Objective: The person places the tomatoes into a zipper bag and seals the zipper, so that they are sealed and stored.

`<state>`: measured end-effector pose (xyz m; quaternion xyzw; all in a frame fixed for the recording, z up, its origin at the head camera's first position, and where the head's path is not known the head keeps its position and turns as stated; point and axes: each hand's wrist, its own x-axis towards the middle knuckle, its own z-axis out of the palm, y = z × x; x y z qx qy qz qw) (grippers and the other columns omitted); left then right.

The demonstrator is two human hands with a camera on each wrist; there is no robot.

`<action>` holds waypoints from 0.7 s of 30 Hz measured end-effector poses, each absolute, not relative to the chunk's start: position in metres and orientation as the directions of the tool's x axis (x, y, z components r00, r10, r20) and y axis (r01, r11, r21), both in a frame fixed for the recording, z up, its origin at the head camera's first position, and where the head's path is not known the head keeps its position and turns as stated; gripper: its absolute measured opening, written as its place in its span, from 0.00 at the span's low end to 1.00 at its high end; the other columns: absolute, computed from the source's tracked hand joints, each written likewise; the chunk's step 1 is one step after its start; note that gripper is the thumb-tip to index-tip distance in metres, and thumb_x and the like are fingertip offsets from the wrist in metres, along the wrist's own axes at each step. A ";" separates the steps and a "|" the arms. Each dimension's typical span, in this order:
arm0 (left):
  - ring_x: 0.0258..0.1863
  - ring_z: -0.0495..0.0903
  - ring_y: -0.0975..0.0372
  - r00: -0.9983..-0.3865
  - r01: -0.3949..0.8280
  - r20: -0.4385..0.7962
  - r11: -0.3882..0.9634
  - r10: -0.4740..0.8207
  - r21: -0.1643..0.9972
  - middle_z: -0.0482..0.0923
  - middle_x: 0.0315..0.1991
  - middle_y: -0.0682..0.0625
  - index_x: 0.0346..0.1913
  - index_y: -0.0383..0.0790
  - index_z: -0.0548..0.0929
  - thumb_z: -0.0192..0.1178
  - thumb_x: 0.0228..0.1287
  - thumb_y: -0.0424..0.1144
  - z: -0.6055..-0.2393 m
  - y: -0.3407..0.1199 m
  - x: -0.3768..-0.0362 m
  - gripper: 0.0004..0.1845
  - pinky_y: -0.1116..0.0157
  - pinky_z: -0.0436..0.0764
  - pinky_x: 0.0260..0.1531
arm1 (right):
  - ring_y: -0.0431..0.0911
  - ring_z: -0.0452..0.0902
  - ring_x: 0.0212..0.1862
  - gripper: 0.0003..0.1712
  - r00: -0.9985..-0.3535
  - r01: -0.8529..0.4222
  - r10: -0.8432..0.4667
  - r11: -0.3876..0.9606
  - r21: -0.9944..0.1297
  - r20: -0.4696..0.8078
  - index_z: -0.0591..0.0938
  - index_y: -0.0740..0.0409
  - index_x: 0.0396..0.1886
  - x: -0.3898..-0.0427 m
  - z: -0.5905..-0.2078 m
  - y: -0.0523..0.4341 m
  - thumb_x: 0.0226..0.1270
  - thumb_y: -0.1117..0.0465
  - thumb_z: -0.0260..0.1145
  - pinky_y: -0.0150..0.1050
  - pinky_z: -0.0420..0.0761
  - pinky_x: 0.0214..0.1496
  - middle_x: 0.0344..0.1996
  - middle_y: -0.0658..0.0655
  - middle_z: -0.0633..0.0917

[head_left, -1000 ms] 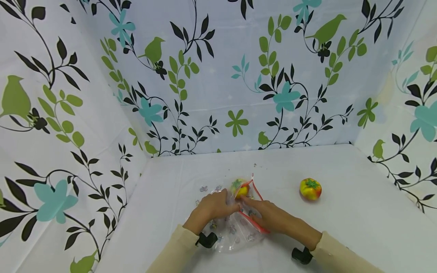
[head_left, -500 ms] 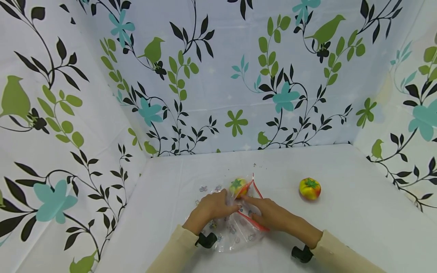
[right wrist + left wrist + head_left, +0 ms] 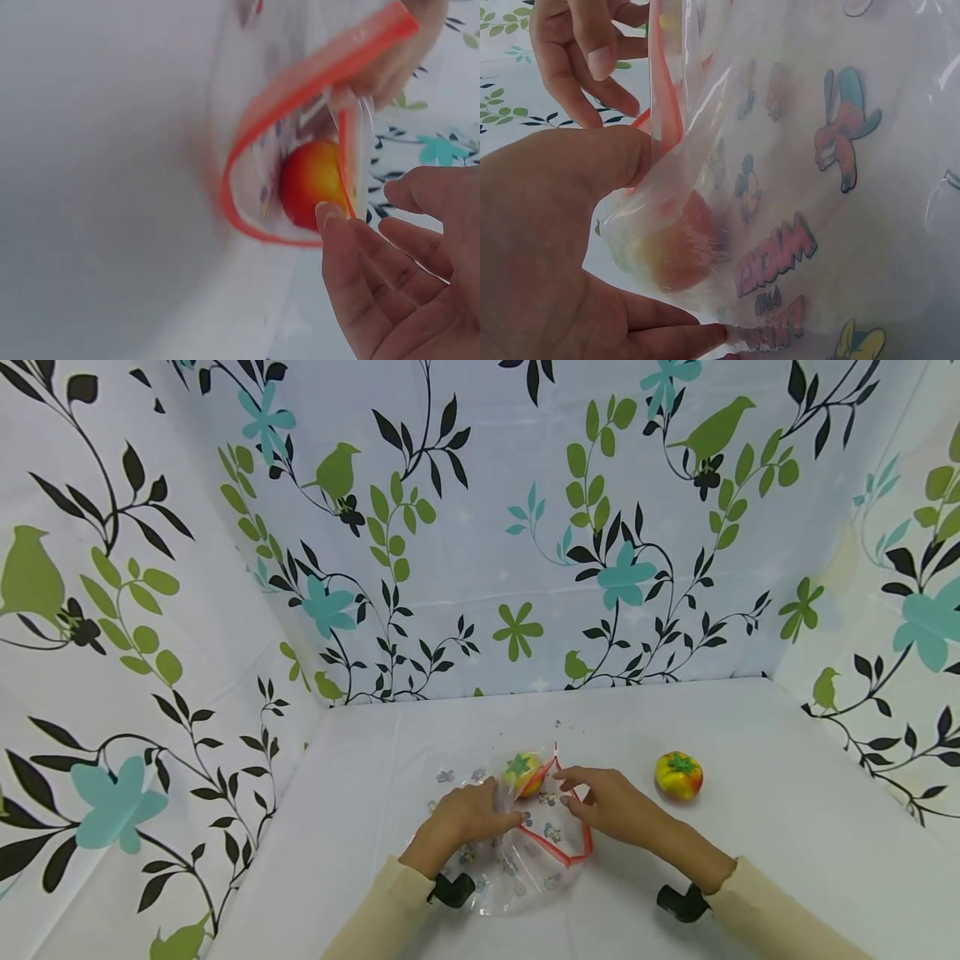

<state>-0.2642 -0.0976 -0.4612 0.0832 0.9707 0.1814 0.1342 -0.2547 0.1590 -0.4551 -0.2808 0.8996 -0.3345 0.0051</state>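
A clear zip bag (image 3: 517, 881) with a red-edged mouth and printed cartoon figures lies mid-table, its mouth gaping to the right. Inside, close to that mouth, sits a yellow-and-red tomato-like fruit (image 3: 304, 184) with a green leafy top. My left hand (image 3: 465, 814) pinches the bag near its mouth; the left wrist view shows the thumb on the plastic film (image 3: 900, 247). Just right of the opening hovers my right hand (image 3: 622, 806), fingers loosely bent and holding nothing. In the right wrist view, one fingertip overlaps the fruit; contact cannot be told.
Another yellow-and-red fruit (image 3: 678, 776) with a green top stands on the white table (image 3: 750, 860), right of the bag. A cloth (image 3: 480, 568) printed with leaves and birds hangs behind and at both sides.
My right hand has drawn back out of the bag's mouth toward the right, leaving the fruit inside. My left hand keeps its place on the bag.
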 end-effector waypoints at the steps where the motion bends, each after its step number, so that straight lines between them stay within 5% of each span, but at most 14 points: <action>1: 0.44 0.79 0.52 -0.950 0.114 -0.228 0.920 0.211 0.375 0.80 0.55 0.42 0.68 0.38 0.71 0.64 0.54 0.69 -0.461 -0.098 -0.264 0.47 0.45 0.80 0.47 | 0.42 0.79 0.36 0.24 -0.848 -0.500 -0.494 0.630 -0.595 0.190 0.79 0.55 0.63 -0.256 -0.452 0.162 0.68 0.62 0.70 0.30 0.81 0.33 0.49 0.53 0.86; 9: 0.53 0.79 0.48 -0.951 0.131 -0.214 0.919 0.223 0.372 0.78 0.59 0.41 0.70 0.38 0.71 0.62 0.56 0.68 -0.461 -0.101 -0.263 0.47 0.44 0.77 0.51 | 0.49 0.80 0.48 0.24 -0.868 -0.495 -0.421 0.697 -0.518 0.263 0.79 0.55 0.62 -0.269 -0.430 0.202 0.68 0.56 0.71 0.48 0.83 0.48 0.49 0.53 0.85; 21: 0.46 0.78 0.51 -0.952 0.108 -0.226 0.919 0.206 0.380 0.78 0.59 0.42 0.72 0.39 0.69 0.64 0.55 0.67 -0.460 -0.099 -0.262 0.48 0.43 0.79 0.49 | 0.69 0.61 0.66 0.47 -0.930 -0.350 -0.359 0.795 -0.495 0.081 0.69 0.58 0.72 -0.286 -0.425 0.294 0.60 0.40 0.73 0.74 0.65 0.57 0.64 0.67 0.74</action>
